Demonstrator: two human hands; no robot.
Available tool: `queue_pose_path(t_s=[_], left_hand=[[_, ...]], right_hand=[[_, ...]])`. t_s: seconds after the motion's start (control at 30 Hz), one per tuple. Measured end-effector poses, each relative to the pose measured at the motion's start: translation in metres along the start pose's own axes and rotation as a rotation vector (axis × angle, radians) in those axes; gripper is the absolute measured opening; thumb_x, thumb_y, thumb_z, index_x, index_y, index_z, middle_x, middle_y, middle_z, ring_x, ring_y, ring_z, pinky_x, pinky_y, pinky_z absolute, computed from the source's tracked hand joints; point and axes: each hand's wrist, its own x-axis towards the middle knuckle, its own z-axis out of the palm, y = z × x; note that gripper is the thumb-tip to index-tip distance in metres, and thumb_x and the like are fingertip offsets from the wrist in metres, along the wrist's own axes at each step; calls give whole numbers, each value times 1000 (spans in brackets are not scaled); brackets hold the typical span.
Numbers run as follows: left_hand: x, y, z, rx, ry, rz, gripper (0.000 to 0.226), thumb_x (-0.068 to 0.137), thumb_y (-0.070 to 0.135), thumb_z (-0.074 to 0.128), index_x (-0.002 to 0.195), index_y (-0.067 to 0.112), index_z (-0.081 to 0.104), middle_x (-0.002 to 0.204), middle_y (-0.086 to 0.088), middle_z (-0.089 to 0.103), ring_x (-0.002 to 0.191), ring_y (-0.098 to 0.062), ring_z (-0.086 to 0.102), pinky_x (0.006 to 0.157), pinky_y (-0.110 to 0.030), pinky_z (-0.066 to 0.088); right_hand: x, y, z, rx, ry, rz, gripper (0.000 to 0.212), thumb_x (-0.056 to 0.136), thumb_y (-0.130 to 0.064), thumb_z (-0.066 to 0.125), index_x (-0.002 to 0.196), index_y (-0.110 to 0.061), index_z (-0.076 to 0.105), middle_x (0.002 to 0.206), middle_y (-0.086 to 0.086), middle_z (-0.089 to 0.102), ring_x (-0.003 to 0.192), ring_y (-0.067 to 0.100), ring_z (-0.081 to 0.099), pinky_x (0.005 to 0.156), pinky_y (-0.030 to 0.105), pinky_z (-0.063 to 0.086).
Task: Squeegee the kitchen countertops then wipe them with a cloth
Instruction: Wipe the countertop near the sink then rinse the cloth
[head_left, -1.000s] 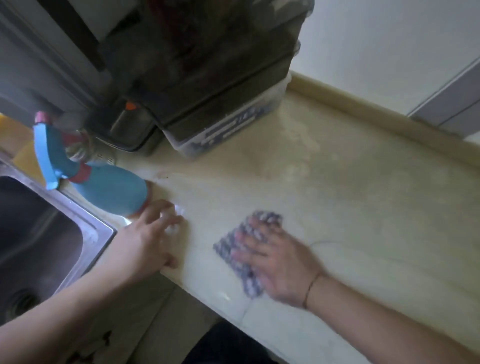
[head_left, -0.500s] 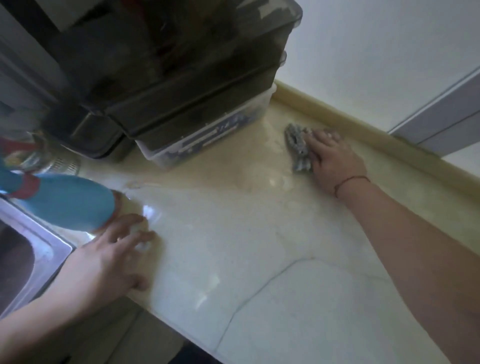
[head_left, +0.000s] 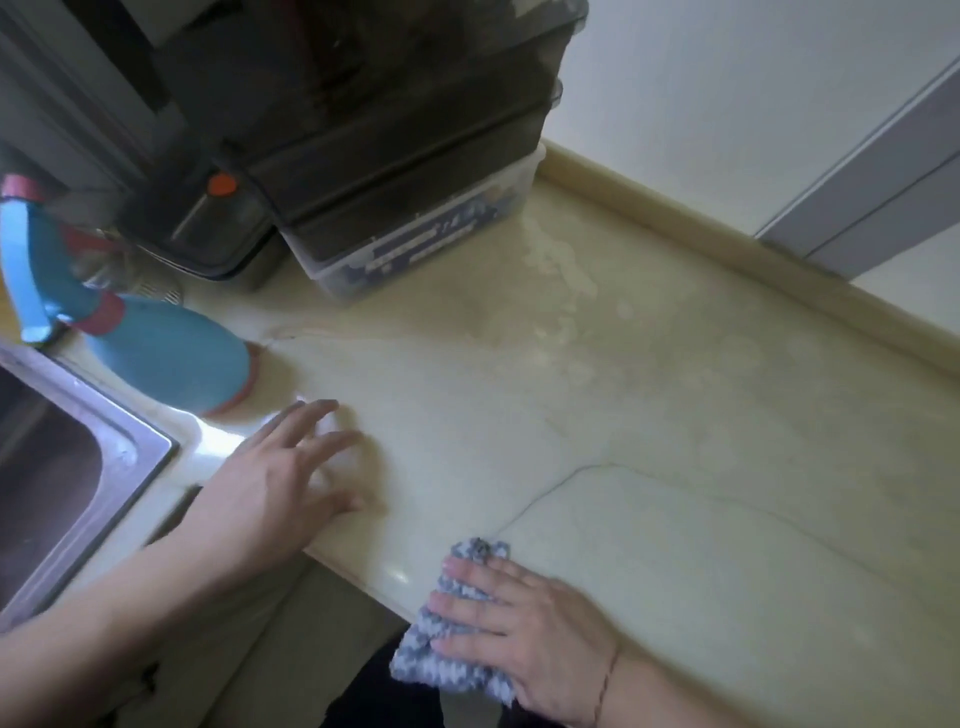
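Note:
The cream marble countertop (head_left: 649, 415) fills the middle of the view, with wet smears near the back. My right hand (head_left: 524, 631) presses flat, fingers straight, on a grey and white checked cloth (head_left: 441, 670) at the counter's front edge; part of the cloth hangs over the edge. My left hand (head_left: 280, 483) rests on the counter with fingers spread, near the sink corner, holding nothing. No squeegee is in view.
A blue spray bottle (head_left: 161, 358) stands just behind my left hand. A steel sink (head_left: 119, 447) lies at the left. A dark stacked container on a clear tray (head_left: 415, 156) sits at the back left. A raised backsplash (head_left: 727, 254) borders the wall.
My right hand has dragged the cloth from the back of the counter near the backsplash to the front edge. The left hand has stayed in place.

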Motion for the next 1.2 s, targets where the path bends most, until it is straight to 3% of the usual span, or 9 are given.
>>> queue_pose_path(t_s=[0.1, 0.2, 0.37, 0.53, 0.73, 0.83, 0.9, 1.1, 1.2], left_hand=[[7, 34, 12, 24, -41, 12, 70, 63, 65, 62, 123, 28, 64, 139, -6, 50, 128, -34, 47, 94, -52, 49], [16, 63, 17, 70, -76, -83, 75, 64, 66, 71, 130, 35, 55, 145, 2, 41, 133, -25, 40, 98, -45, 47], [23, 86, 13, 157, -33, -366, 67, 56, 61, 80, 114, 44, 51, 130, 11, 46, 106, -27, 55, 78, -36, 50], [31, 106, 19, 93, -14, -492, 73, 56, 37, 89, 123, 32, 59, 138, 6, 47, 105, -29, 61, 84, -37, 47], [31, 111, 21, 40, -49, -596, 81, 56, 35, 90, 130, 37, 55, 145, 10, 39, 106, -25, 59, 85, -34, 42], [32, 107, 22, 40, -37, -592, 76, 54, 34, 90, 123, 38, 59, 139, 10, 43, 97, -22, 60, 80, -32, 43], [32, 106, 23, 43, -45, -583, 72, 54, 33, 90, 119, 39, 60, 137, 9, 44, 98, -24, 59, 81, -34, 46], [19, 114, 29, 80, -45, -551, 73, 71, 34, 82, 137, 33, 49, 151, -1, 33, 125, -32, 45, 97, -43, 45], [3, 128, 33, 248, 3, -476, 51, 86, 38, 66, 134, 39, 50, 151, -1, 34, 135, -30, 30, 100, -48, 41]], right_hand=[[-5, 22, -4, 78, 112, 48, 51, 79, -25, 56, 129, -33, 58, 145, -8, 48, 144, 22, 29, 117, 40, 27], [-23, 93, -12, 26, 270, 214, 45, 83, -24, 57, 127, -19, 62, 137, 7, 57, 134, 37, 44, 117, 43, 27], [-75, 251, -74, 0, 373, 663, 45, 80, -16, 52, 123, -9, 66, 132, 19, 58, 125, 48, 48, 105, 57, 39], [-88, 300, -92, 40, 414, 740, 45, 86, -20, 52, 130, -18, 61, 142, 8, 52, 130, 34, 45, 107, 36, 38], [-65, 282, -86, 116, 560, 898, 42, 83, -18, 58, 125, -19, 65, 139, 4, 56, 130, 33, 44, 107, 36, 38], [-70, 248, -76, 130, 482, 766, 52, 79, -26, 45, 125, -15, 65, 139, 8, 54, 136, 37, 39, 113, 40, 28], [-78, 221, -65, 155, 455, 708, 51, 79, -18, 42, 124, -17, 66, 138, 8, 55, 136, 37, 40, 113, 40, 28], [-88, 102, -26, 163, 443, 369, 47, 61, -4, 56, 102, -14, 76, 115, 11, 70, 111, 46, 60, 86, 63, 50], [-95, 39, -8, 226, 392, 264, 48, 67, -11, 47, 105, -15, 75, 120, 9, 68, 119, 44, 56, 97, 62, 42]])
